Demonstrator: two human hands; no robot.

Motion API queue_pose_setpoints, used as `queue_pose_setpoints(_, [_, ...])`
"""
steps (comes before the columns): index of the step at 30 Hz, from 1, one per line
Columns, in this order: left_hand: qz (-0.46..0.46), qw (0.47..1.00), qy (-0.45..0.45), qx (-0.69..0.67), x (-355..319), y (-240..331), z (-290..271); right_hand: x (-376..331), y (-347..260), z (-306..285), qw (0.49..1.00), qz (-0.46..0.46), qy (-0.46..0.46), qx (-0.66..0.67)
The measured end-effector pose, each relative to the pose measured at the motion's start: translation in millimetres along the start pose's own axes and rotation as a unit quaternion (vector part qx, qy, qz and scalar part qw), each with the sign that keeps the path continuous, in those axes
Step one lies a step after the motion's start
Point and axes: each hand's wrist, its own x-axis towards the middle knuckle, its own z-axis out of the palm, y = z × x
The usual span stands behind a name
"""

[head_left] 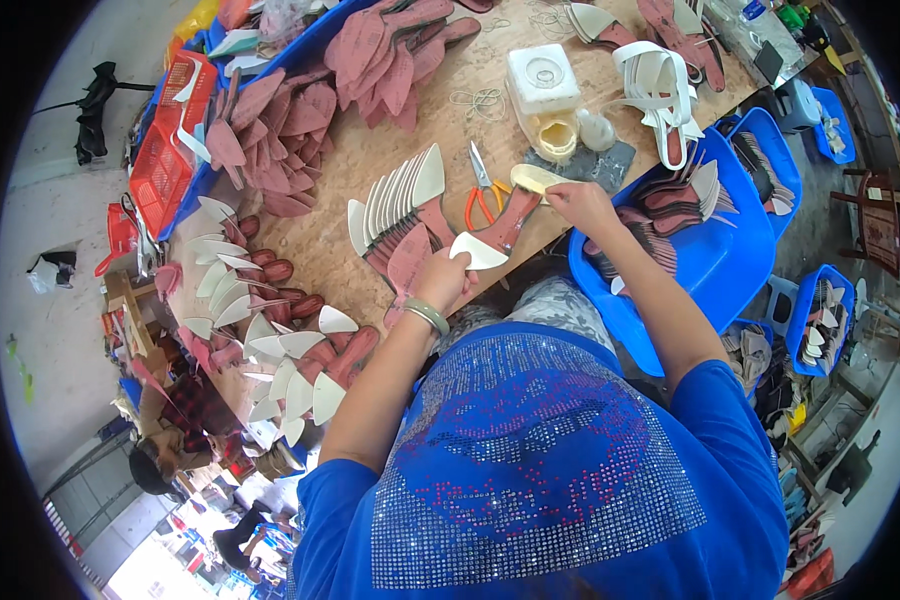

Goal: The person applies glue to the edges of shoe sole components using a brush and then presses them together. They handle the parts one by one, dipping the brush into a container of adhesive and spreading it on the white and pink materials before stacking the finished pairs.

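Observation:
My left hand (444, 278) is closed on a dark red shoe insole (511, 222) with a white pointed end piece (478, 251), held over the table's near edge. My right hand (582, 207) pinches a flat, cream, round-ended piece (534, 179) at the insole's narrower end; whether it is fixed to the insole I cannot tell. A fanned stack of white-tipped insoles (400, 205) lies beside my left hand, with a plain red insole (408, 258) leaning there. Orange-handled scissors (482, 190) rest just beyond the held insole. An open jar with a yellowish crusted rim (557, 134) stands beyond my right hand.
Piles of red insoles (280, 125) cover the far left, and white-tipped ones (300, 385) line the left edge. White straps (655, 90) stand at the far right. A blue tub (715, 265) of insoles is at my right. Another person (185, 430) sits at lower left.

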Motion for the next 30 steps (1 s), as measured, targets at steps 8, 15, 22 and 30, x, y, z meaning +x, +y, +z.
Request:
queue_pose_setpoints(8, [0.001, 0.999, 0.031, 0.011, -9.1, 4.8, 9.5, -48.5, -40.7, 8.0, 0.996, -0.016, -0.038, 0.085])
queue_pose_setpoints(15, [0.003, 0.999, 0.042, 0.013, -13.3, 8.4, 14.6, -52.6, -75.4, 27.6, 0.891, 0.175, -0.136, 0.396])
queue_pose_setpoints(22, [-0.009, 0.999, 0.04, 0.003, -12.4, 5.1, 11.9, -36.3, -42.8, -2.1, 0.994, -0.023, -0.058, 0.089])
queue_pose_setpoints(30, [-0.027, 0.997, 0.03, -0.068, -11.8, 9.1, 14.8, -9.0, 21.6, -9.2, 0.999, 0.016, 0.018, 0.021])
